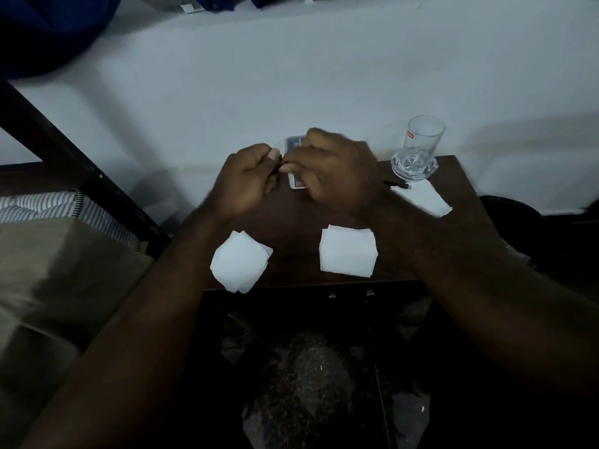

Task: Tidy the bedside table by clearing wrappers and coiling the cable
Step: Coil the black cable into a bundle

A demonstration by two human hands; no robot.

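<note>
Two white wrappers [240,261] [348,251] lie by the table's [291,218] front edge, uncleared. Above mid-table, the left hand [248,183] is fisted around a dark cable [276,167] while the right hand [334,171] pinches it, likely coiling. A glass [418,150] stands at the back right corner, clear of the work.

A small red label [410,135] is being shown near the rim of the drinking glass [418,147] standing at the counter's far right corner, but its lettering is too small and blurred to be read. No other text is being displayed legibly.
</note>
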